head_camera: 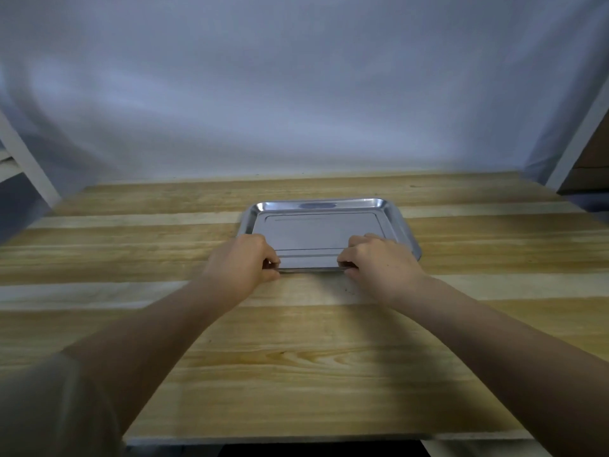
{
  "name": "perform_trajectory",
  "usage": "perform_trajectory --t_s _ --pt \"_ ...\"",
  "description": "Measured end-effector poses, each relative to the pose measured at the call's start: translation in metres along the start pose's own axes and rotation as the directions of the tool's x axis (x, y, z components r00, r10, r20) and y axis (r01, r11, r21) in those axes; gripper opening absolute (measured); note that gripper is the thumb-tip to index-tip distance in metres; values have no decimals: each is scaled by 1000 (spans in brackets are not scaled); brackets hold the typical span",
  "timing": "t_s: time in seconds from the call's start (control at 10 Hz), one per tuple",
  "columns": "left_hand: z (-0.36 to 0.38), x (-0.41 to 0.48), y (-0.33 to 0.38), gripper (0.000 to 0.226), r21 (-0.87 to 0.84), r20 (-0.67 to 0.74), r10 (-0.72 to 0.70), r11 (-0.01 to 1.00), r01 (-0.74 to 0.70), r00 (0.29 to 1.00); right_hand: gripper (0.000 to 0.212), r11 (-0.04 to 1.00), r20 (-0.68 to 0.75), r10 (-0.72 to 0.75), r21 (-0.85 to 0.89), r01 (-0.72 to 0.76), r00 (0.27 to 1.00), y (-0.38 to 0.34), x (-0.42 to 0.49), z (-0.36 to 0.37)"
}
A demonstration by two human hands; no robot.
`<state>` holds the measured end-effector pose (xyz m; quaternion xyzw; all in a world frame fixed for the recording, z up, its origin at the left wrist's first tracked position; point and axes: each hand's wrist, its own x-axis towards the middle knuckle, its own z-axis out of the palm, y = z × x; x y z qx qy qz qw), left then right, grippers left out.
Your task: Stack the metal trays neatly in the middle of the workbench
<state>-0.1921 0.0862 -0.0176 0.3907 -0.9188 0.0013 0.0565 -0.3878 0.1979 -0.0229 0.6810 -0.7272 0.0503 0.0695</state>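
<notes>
Metal tray [324, 234] sits flat on the workbench [296, 357], roughly mid-width, toward the back half of the top and a bit right of centre. Long side faces the person. From here it reads as 1 tray; can't tell if more are nested under it, the near rim is too thin and partly covered to count layers.

Left hand [242, 263] is on the near-left corner, fingers curled over the rim, thumb underneath at the edge, pinching it. Closed grip, narrow, holding the tray.

Right hand [379, 263] mirrors it on the near-right corner: fingers folded over the rim, thumb tucked at the front edge, clamped on the tray. Also narrow.

Both forearms are bare and stretched forward, converging slightly toward the tray. A light sleeve [49, 407] shows at the lower left.

Near edge of the tray looks to be right at board level; can't tell whether it's lifted a hair or resting fully. Far rim lies on the wood and catches a bright reflection. Tray floor has a raised rectangular panel, clean, nothing in it.

Bench top is pale wood planks in alternating light and darker strips, grain running left-right. White cloth backdrop [296, 94] hangs behind the bench, touching the back edge. White frame posts [29, 163] stand at the left and right sides. Something brown, blurred, at the far right past the post.
</notes>
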Motion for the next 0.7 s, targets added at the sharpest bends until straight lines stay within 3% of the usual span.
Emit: perform_trajectory --t_s 0.2,0.5,0.6,0.7 --pt "4 34 -5 22 -132 -22 -113 985 109 993 16 995 -33 101 6 -101 994 9 32 10" --pt "9 50 -12 21 -147 -26 -162 977 157 986 24 991 -68 132 -22 -134 989 9 47 14" --pt "9 45 -9 28 -149 -52 -196 971 186 979 24 987 -71 163 -2 -164 984 7 45 13" --pt "8 35 -11 57 -169 -106 -212 967 193 972 34 986 -72 161 59 -157 984 6 36 11"
